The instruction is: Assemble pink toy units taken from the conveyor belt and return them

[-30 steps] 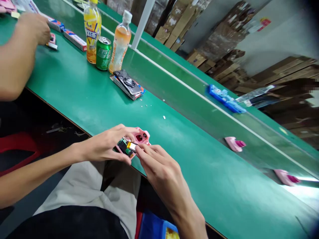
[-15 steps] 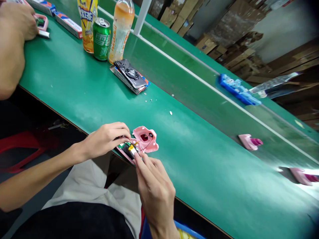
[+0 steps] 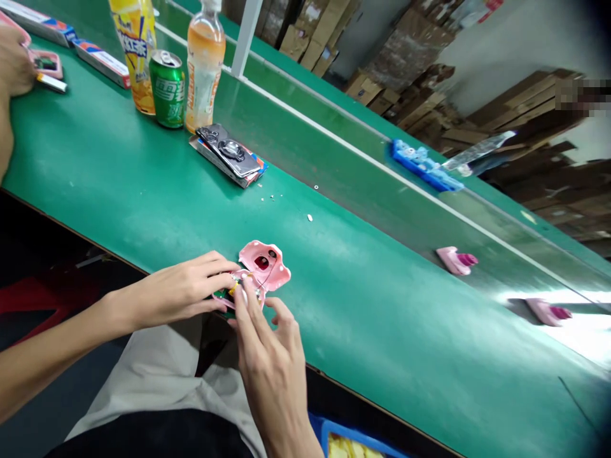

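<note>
An opened pink plastic shell [image 3: 274, 275] lies at the near edge of the green table, its cover half folded out beyond my fingers. A thin wire joins the cover to the other half, where a bit of green board and yellow tape shows. My left hand [image 3: 184, 289] grips the left side of the lower half between thumb and fingers. My right hand [image 3: 272, 350] has its fingers on the parts inside, fingertips pressed down and the index and middle fingers close together. Its fingers cover most of the inside.
Behind stand a green can [image 3: 167, 89], an orange-capped-off drink bottle [image 3: 205, 70] and a yellow bottle [image 3: 136, 57]. A phone [image 3: 229, 151] lies on a box. Another person's hand [image 3: 16, 63] is at far left. Pink devices [image 3: 456, 261] lie on the right.
The view has shifted, so the table items appear further left. My right fingers have moved from pinching at the white-and-yellow part to pressing over the inside of the shell.
</note>
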{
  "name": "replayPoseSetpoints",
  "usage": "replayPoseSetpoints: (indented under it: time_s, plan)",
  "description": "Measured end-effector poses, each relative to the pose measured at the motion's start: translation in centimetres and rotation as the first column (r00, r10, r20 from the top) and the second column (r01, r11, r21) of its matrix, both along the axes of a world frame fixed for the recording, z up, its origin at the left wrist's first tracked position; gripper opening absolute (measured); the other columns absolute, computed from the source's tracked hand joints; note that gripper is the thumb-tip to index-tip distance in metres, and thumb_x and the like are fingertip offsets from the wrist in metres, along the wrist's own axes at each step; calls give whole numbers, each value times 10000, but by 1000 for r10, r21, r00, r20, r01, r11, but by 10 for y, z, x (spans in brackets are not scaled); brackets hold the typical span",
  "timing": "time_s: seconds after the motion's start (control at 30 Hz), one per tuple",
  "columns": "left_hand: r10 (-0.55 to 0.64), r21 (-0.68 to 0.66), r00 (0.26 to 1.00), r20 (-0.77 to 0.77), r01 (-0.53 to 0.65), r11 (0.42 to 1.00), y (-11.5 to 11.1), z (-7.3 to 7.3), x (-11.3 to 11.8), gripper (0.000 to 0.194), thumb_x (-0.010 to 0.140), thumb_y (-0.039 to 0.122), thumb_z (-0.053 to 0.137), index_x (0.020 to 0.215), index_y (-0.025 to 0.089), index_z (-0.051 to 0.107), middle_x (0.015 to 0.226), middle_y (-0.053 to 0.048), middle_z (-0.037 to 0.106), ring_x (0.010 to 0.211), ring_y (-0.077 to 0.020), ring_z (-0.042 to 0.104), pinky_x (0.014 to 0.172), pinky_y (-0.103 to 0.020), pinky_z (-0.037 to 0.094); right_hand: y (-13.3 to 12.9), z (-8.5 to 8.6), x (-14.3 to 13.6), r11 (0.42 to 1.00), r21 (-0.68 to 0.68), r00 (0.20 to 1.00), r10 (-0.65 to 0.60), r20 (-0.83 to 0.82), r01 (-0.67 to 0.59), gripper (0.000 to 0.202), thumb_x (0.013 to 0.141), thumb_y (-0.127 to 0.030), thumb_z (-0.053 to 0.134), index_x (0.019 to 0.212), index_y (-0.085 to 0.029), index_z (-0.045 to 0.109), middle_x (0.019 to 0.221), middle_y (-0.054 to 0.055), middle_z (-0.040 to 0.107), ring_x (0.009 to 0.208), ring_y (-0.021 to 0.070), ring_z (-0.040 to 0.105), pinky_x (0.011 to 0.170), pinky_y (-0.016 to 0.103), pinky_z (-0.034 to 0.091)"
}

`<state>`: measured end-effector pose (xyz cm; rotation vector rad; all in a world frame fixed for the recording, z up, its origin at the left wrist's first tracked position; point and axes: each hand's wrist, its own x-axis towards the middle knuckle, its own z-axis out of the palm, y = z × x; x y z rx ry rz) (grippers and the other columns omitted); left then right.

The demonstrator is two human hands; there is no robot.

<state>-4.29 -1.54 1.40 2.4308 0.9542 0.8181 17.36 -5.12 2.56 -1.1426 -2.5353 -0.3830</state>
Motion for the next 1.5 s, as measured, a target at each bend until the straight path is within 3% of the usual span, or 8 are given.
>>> replayPoseSetpoints:
  time_s: [0.23,0.33,0.47,0.53,0.73,0.9,1.17,1.5]
  plan:
    - [10,30,999,45,-12,999,0,-11,1,239,999,247,610,1217,155,641,1324,-124,659,1228,-252,569,1013,-375,523,8,-2,35,979,179,899,-15,-437,103,107,944,-151,665,990,-205,745,866,20,802,761,181,648,704,314,494]
    - [11,-35,998,61,-9,999,1,-9,1,251,971,257,661,1213,191,648,1341,-101,649,1233,-240,569,1003,-356,526,68,37,40,930,-189,868,-364,-339,316,440,1035,-394,494,729,-186,732,672,54,737,581,152,615,605,296,458]
    - [36,-112,997,72,-28,993,-1,-5,2,224,961,256,675,1181,219,668,1322,-92,638,1240,-236,566,1021,-352,511,162,80,-11,392,-814,902,-145,406,429,650,887,-717,563,540,-180,680,533,79,665,511,163,580,554,298,440]
    - [77,-152,994,80,-64,986,-2,-4,2,187,958,259,674,1142,225,686,1300,-91,636,1227,-244,576,1016,-361,513,187,88,-41,295,-832,867,26,498,470,602,744,-742,716,535,-179,678,504,62,641,455,143,513,505,297,406]
    - [191,-354,926,324,-69,933,0,-5,2,370,897,347,748,1236,261,627,1280,-86,644,1223,-267,612,1059,-419,498,183,115,-58,484,-816,908,93,407,316,406,673,-526,873,538,-190,691,478,-12,593,475,109,503,495,255,384]
    - [385,-442,555,738,-34,896,11,7,13,685,906,596,671,1449,236,458,1323,-115,612,1250,-272,609,1043,-363,511,157,165,-32,645,-724,961,259,-93,-244,139,828,-203,746,957,-227,792,856,-44,762,743,108,647,623,201,456]
    - [308,-369,333,891,138,919,34,58,39,656,933,681,567,1383,204,539,1334,-115,641,1227,-256,622,1028,-342,511,132,215,-28,666,-605,896,386,-222,-437,295,877,-160,694,1151,-254,751,1136,-33,761,1015,125,692,846,227,527]
    - [418,-424,70,906,137,895,38,58,67,588,929,653,599,1267,174,640,1269,-134,704,1221,-284,649,1090,-400,481,80,149,-13,978,-210,892,-80,-446,-17,451,968,-516,585,698,-194,750,705,56,740,669,191,681,610,283,460]
